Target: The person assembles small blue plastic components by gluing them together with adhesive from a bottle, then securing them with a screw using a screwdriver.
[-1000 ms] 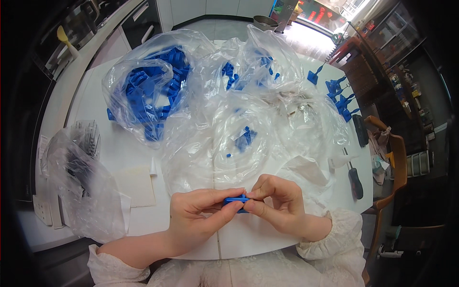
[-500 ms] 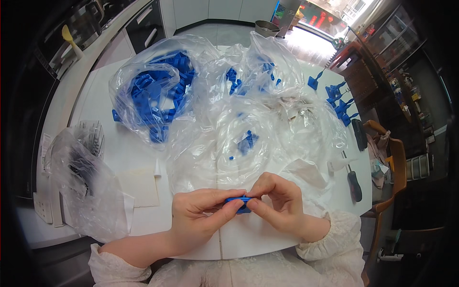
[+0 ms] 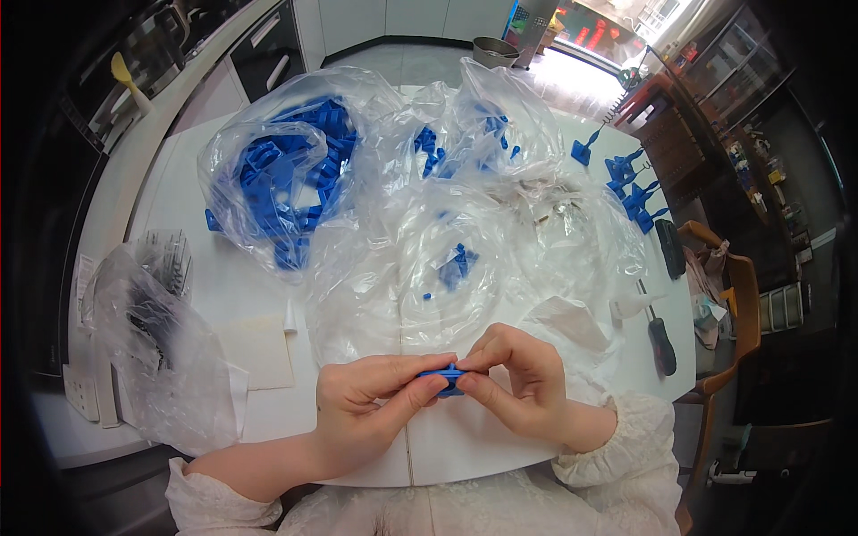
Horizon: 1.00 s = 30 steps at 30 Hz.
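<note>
Between my two hands, above the near edge of the white table (image 3: 357, 464), is a small blue plastic part (image 3: 444, 381). My left hand (image 3: 366, 402) pinches its left end between thumb and fingers. At its right end, the thumb and forefinger of my right hand (image 3: 518, 380) press on the part, near a small blue peg on its top. Fingers cover much of the part, so its full shape is hidden. Just beyond my hands lies an open clear plastic bag (image 3: 420, 322) with a few small blue pieces (image 3: 458, 266) in it.
A large clear bag of blue parts (image 3: 286, 179) lies at the far left. More bags hold small blue pieces (image 3: 429, 150) and thin metal bits (image 3: 559, 210). Assembled blue pieces (image 3: 635, 196), a screwdriver (image 3: 660, 344) and a black case (image 3: 670, 248) line the right edge. Left is a bag of dark pieces (image 3: 156, 313).
Both hands keep their grip on the blue part, with hardly any finger movement. The view has shifted slightly.
</note>
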Tool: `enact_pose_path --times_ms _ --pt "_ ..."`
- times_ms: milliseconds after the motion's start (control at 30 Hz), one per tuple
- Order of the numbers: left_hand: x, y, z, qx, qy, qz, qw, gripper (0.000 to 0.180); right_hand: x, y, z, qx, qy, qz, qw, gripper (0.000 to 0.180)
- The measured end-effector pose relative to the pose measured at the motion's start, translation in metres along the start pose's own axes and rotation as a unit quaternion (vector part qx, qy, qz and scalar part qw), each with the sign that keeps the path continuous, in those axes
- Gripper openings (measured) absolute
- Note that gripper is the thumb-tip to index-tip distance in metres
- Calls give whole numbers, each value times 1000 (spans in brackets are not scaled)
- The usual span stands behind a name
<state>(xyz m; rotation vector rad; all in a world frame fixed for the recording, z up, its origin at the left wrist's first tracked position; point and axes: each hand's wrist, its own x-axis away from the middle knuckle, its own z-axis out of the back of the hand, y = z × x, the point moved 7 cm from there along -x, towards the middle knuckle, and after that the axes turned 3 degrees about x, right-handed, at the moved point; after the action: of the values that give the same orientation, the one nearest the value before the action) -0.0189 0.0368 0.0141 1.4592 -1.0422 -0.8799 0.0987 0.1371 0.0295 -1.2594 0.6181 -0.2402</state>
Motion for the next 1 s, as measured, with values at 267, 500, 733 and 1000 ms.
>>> enact_pose_path --times_ms 267,500,733,1000 --pt "-1 -3 6 97 23 34 994 23 0 5 -7 -48 -19 -91 995 25" --pt "-3 -9 2 117 5 71 991 28 3 7 -3 -18 3 -41 999 20" --pt "-7 -7 0 159 14 54 986 35 1 11 3 -93 31 -79 992 22" --pt "-4 -12 1 129 1 59 990 33 2 13 1 -88 25 -77 993 22"
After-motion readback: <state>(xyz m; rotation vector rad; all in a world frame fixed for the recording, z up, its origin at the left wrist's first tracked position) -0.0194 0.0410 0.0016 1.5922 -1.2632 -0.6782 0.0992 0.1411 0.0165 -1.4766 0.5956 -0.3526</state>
